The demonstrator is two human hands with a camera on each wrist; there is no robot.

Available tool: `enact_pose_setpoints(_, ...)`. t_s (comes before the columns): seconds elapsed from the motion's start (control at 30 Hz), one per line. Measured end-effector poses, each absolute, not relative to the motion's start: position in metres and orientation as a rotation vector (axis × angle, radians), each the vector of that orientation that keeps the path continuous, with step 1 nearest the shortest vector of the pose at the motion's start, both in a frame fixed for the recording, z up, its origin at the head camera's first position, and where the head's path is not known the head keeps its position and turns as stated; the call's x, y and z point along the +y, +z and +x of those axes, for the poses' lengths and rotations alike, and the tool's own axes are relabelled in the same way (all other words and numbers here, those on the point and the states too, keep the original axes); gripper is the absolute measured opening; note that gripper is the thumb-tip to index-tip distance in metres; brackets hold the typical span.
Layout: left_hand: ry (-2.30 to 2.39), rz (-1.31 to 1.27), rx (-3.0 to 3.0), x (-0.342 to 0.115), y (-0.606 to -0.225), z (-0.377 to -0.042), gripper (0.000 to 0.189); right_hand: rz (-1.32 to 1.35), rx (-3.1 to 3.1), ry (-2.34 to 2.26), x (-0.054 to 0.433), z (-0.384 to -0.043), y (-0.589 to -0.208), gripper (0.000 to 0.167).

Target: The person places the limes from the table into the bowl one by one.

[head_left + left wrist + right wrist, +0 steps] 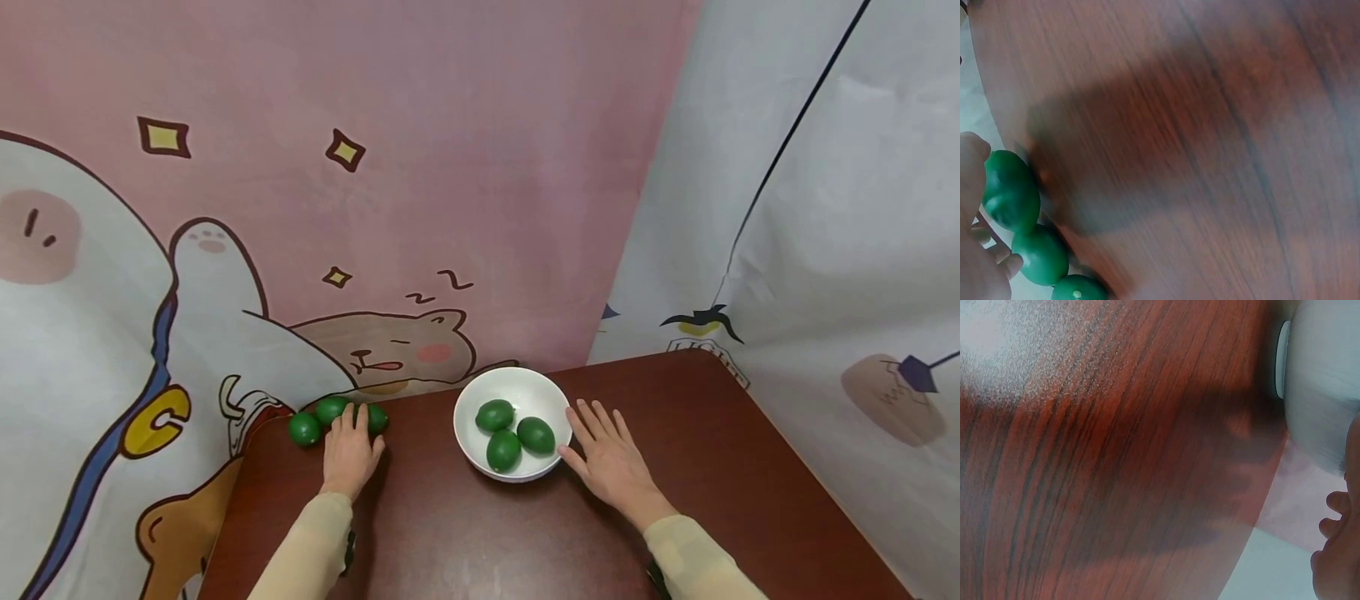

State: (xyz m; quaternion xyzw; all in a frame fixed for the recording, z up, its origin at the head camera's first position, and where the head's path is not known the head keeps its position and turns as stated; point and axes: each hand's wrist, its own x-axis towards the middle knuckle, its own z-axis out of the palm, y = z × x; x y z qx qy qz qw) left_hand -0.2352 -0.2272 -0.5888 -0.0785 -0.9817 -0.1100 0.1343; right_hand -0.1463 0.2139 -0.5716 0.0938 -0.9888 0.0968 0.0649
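Observation:
At the table's far left, my left hand (351, 457) reaches over a row of three green limes. Its fingers lie across the rightmost lime (377, 419), partly hiding it; the thumb is near that lime's end in the left wrist view. The middle lime (332, 408) and the left lime (303, 429) sit beside it, close together. A white bowl (467, 442) holds three more limes (504, 450). Beside the bowl's right side is my right hand (611, 467), fingers spread and straight, fingertips at the rim. Whether they touch it, I cannot tell.
The dark reddish-brown wooden table (442, 533) has its back edge close behind the bowl and the row of limes. A printed cloth (510, 208) hangs behind, and a white one (840, 250) hangs at the right.

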Motion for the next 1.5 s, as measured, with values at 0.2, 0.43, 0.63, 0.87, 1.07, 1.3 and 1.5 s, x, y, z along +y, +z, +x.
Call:
enact_pose_setpoints(0.2,-0.313,-0.22,-2.91,-0.229,-0.585,-0.239,0.07,0.286,-2.972,0.293,0.213,-0.147,-0.569,0.074)
enact_pose_setpoints(0.43,-0.348,-0.225,-2.938,-0.229,-0.579,-0.246,0.07,0.277,-3.008,0.267,0.214,-0.15,-0.568,0.074)
enact_pose_setpoints(0.63,-0.346,-0.233,-2.971,-0.228,-0.578,-0.253,0.071,0.277,-2.999,0.278,0.214,-0.15,-0.568,0.075)
enact_pose_setpoints(0.87,-0.354,-0.217,-3.022,-0.228,-0.581,-0.255,0.071,0.28,-2.99,0.276,0.214,-0.149,-0.569,0.074)
enact_pose_setpoints(1.07,-0.351,-0.213,-3.03,-0.228,-0.582,-0.255,0.071,0.276,-2.999,0.294,0.213,-0.147,-0.568,0.074)
enact_pose_setpoints(1.3,-0.346,-0.194,-3.025,-0.228,-0.585,-0.255,0.068,0.277,-3.004,0.301,0.214,-0.147,-0.571,0.074)
enact_pose_setpoints(1.5,-0.359,-0.185,-2.997,-0.228,-0.588,-0.255,0.066,0.271,-3.009,0.295,0.213,-0.147,-0.571,0.074)
